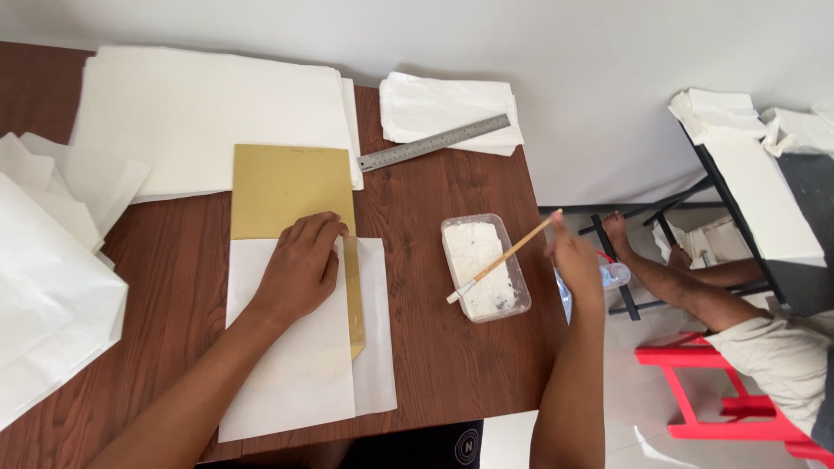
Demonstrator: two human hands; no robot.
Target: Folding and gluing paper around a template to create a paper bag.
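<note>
left hand (300, 265) – flat, fingers spread on white paper (295, 382) | right hand (569, 252) – fingers pinching brush (502, 259)

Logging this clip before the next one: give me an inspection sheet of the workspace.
Surface: brown wooden table.
Job's things: white sheet folded over gold card; paste tub; brush, tip in the tub.
Clutter: paper stacks, ruler.
Grippers: left hand flat on the sheet; right hand holds the brush.
Cables: nothing seen.
Surroundings: white wall, red stool, another person's arm, black stand with paper.
</note>
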